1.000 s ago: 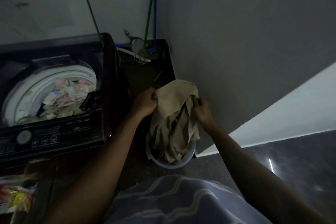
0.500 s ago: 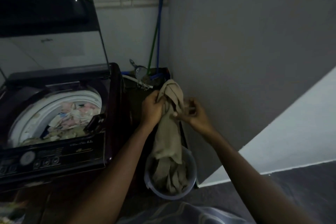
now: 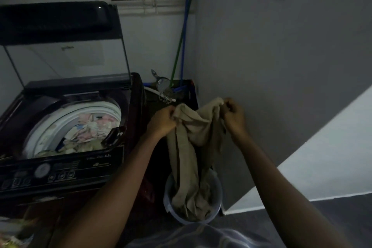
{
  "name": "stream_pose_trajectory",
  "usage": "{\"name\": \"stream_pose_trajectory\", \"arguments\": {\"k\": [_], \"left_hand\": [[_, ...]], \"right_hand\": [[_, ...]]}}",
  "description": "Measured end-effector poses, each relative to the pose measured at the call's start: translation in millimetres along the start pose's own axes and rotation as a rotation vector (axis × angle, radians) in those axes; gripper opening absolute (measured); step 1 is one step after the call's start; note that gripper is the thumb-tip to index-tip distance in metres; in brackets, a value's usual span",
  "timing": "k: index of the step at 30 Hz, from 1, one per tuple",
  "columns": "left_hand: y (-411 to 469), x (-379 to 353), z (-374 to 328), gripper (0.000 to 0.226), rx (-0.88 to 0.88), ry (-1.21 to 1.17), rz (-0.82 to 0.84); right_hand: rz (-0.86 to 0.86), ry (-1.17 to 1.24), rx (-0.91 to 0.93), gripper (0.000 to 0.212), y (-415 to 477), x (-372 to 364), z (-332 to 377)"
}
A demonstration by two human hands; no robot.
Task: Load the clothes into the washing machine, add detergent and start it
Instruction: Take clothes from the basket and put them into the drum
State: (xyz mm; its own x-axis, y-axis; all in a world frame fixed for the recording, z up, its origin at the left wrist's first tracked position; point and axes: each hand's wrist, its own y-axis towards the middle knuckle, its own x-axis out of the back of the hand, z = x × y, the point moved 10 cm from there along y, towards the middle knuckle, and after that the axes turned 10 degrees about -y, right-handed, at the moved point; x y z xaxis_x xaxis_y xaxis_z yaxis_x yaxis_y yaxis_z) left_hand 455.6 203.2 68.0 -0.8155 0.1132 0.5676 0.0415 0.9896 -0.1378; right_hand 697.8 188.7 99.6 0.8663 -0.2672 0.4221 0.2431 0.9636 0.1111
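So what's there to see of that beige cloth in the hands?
The cloth is a dull beige, soft-looking garment, creased and limp. The left hand and right hand each grip its top edge, spreading it between them. It hangs in folds, its lower end bunched inside the pale bucket on the floor.

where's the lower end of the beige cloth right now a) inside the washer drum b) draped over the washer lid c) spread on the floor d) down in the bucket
d: the left hand and right hand grip the top edge of the beige cloth, and its lower end hangs down into the bucket beside the washing machine.
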Motion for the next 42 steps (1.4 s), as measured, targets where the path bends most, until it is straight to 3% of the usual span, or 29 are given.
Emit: {"name": "stream_pose_trajectory", "arguments": {"k": [2,4,6,9,12,14,17,19,21,23,26,27,30,32,33,36,38,40,42], "left_hand": [[-7,-18,-18,0.081,-0.091,-0.133,0.124],[-14,-35,-40,0.094,-0.179,-0.249,0.214],[-13,-40,-50,0.077,-0.193,-0.36,0.189],[-7,-14,-48,0.036,-0.134,-0.531,-0.036],[-6,6,-55,0.025,-0.111,-0.8,-0.126],[-7,12,-62,0.022,-0.058,-1.059,-0.151],[-6,8,-76,0.037,-0.006,-1.353,-0.041],[-8,6,-93,0.036,-0.021,-1.469,0.08],[-10,12,-104,0.037,-0.064,-1.445,0.098],[-9,29,-96,0.042,-0.079,-1.257,-0.034],[-6,66,-61,0.029,-0.082,-0.876,-0.321],[-4,75,-50,0.039,-0.101,-0.718,-0.37],[10,78,-18,0.064,-0.107,-0.176,-0.346],[19,59,-5,0.055,-0.097,0.074,-0.243],[18,45,-4,0.048,-0.087,0.151,-0.173],[5,8,-20,0.044,-0.107,0.109,0.014],[-7,-18,-37,0.063,-0.154,0.025,0.197],[-15,-36,-41,0.069,-0.147,-0.218,0.331],[-14,-32,-35,0.063,-0.02,-0.526,0.269]], "right_hand": [[0.059,0.029,0.077,0.024,6,-9,35],[0.157,0.055,0.153,0.019,6,-25,70],[0.251,0.097,0.224,0.017,1,-39,99],[0.323,0.26,0.225,0.013,0,-39,114],[0.23,0.305,0.144,0.016,3,-19,79],[0.242,0.193,0.057,0.037,0,-23,37],[0.569,0.01,-0.021,0.073,-28,-79,-6],[0.772,-0.024,-0.062,0.077,-53,-120,-24],[0.864,-0.097,-0.161,0.076,-72,-148,-49],[0.839,-0.165,-0.252,0.079,-74,-158,-84],[0.697,-0.13,-0.308,0.049,-62,-131,-93],[0.638,-0.089,-0.33,0.042,-55,-116,-91],[0.476,0.04,-0.381,0.039,-26,-72,-82],[0.426,0.221,-0.4,0.056,-14,-63,-64],[0.404,0.326,-0.385,0.054,-11,-61,-51],[0.427,0.556,-0.305,0.028,-15,-66,2],[0.506,0.649,-0.232,0.027,-18,-73,37],[0.573,0.678,-0.182,0.033,-20,-79,68],[0.619,0.672,-0.162,0.044,-24,-81,91]]}}
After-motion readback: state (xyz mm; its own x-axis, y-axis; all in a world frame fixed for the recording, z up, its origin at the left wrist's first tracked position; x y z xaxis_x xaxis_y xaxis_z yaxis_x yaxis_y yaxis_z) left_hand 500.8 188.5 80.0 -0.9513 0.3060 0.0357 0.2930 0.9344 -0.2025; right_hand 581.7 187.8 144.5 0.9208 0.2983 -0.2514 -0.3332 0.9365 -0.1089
